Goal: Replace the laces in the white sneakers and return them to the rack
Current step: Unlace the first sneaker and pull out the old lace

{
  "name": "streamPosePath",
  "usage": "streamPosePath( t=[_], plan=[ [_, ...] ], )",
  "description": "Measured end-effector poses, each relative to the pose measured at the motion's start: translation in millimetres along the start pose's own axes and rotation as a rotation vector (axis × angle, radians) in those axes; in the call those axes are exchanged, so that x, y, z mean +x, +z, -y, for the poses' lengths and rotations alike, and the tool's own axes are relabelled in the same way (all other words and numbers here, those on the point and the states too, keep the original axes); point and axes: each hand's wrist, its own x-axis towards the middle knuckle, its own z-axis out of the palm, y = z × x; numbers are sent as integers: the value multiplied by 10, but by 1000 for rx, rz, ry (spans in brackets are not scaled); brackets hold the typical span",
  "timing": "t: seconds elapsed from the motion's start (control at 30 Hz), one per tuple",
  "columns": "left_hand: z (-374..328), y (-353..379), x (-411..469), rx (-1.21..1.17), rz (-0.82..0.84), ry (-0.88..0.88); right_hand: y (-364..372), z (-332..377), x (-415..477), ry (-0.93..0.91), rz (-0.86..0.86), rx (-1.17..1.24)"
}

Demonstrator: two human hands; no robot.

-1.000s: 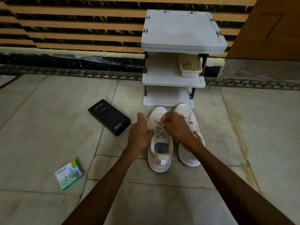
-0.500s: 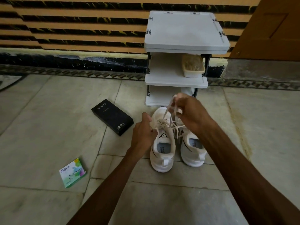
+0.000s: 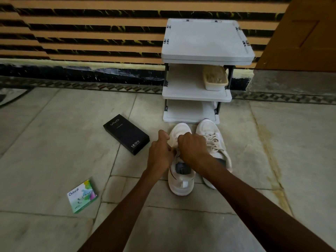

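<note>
Lower left, a green packet (image 3: 82, 196) and a black box (image 3: 126, 134) lie well clear of the work. At centre, the left hand (image 3: 161, 151) and right hand (image 3: 192, 148) curl over one sneaker (image 3: 181, 179). Whether they pinch a lace is hidden. A hard tug could drag it into the other sneaker (image 3: 216, 140) just beside it. The rack (image 3: 190, 113) has an open bottom shelf just beyond the toes.

2 white sneakers (image 3: 181, 175) – upright, side by side | rack (image 3: 207, 57) – just behind
</note>
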Motion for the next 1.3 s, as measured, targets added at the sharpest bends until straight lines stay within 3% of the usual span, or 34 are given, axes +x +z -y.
streamPosePath(
  t=[0.1,0.17,0.23,0.3,0.37,0.5,0.57,0.67,0.97,1.03,1.1,1.2,1.23,1.3],
  plan=[
    [17,-2,-6,-4,-11,6,-58,-52,53,52,66,104],
    [26,-14,-7,-1,-18,17,-132,-192,100,175,69,474],
    [33,-21,0,-2,-20,23,-313,-341,104,283,0,992],
    [16,-10,6,19,-4,38,-476,-458,152,313,-191,1155],
    [-8,14,8,83,15,85,-493,-531,244,275,-267,973],
    [-30,98,-5,194,83,198,-237,-488,187,278,-99,401],
    [-32,152,-2,274,96,247,-49,-454,70,314,-137,404],
    [-50,222,14,332,80,250,223,-332,-83,339,-40,419],
    [109,299,67,412,60,331,402,-192,-179,211,-75,383],
    [158,313,128,265,51,348,448,-203,-199,265,-109,458],
    [225,273,175,-51,103,255,513,-236,-240,344,-190,629],
    [194,169,76,-973,243,-210,602,-241,-294,440,-274,777],
    [169,133,40,-1133,255,-285,608,-219,-301,454,-262,778],
    [88,52,27,-1038,291,-278,595,-180,-291,463,-225,724]
  ],
)
